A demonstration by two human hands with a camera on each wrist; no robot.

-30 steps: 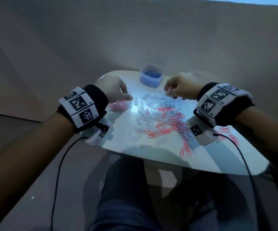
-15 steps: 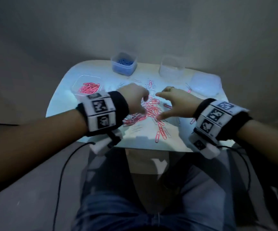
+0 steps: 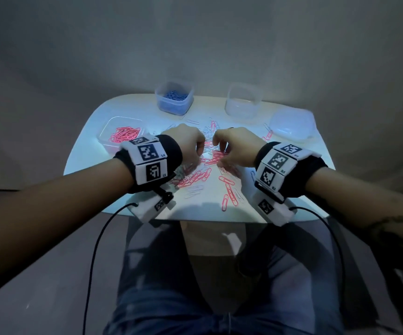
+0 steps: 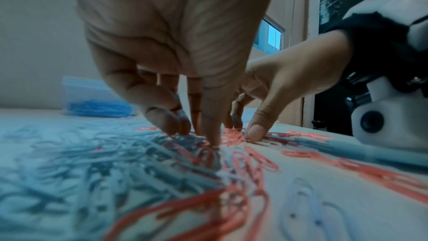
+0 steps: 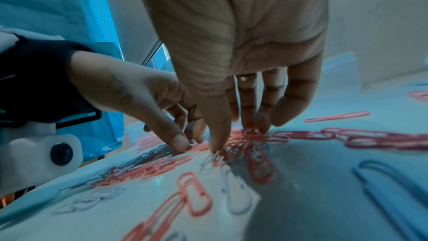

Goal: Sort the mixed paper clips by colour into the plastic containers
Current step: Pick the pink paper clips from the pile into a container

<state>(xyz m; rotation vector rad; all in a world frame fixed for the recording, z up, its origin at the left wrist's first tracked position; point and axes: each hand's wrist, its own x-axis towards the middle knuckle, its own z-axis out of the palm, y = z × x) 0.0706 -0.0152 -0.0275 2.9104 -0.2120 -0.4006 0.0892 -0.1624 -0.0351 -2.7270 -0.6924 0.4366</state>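
Both hands are down in the pile (image 3: 207, 163) at the middle of the table (image 3: 84, 151), pink and white clips tangled together. The left hand (image 3: 190, 141) has its fingers bent down, tips (image 4: 214, 135) pressed into the clips, thumb and forefinger drawn close; whether a clip is actually pinched between them, I cannot tell. The right hand (image 3: 236, 148) mirrors it just beside, fingertips (image 5: 217, 144) on the pink cluster, narrow too, and again no clear catch to be seen.

Look where the sorted ones sit: the pink tub (image 3: 123, 134) near the left edge is part filled, the blue tub (image 3: 174, 97) at the far edge holds blue clips, and the clear tub (image 3: 242, 102) further right along that edge looks empty. A lid (image 3: 292, 124) lies by the far right corner.

The job here, I'd say, is gathering pinks. Best done by raking a bunch together with flat fingertips, then sliding it clear of the whites before lifting, since the clips hook one another and a white could ride along. Loose pinks near the front edge (image 3: 228, 189) are easy pickings: drag each to the bunch, don't chase it singly. Left hand is nearest the pink tub, so it should carry.
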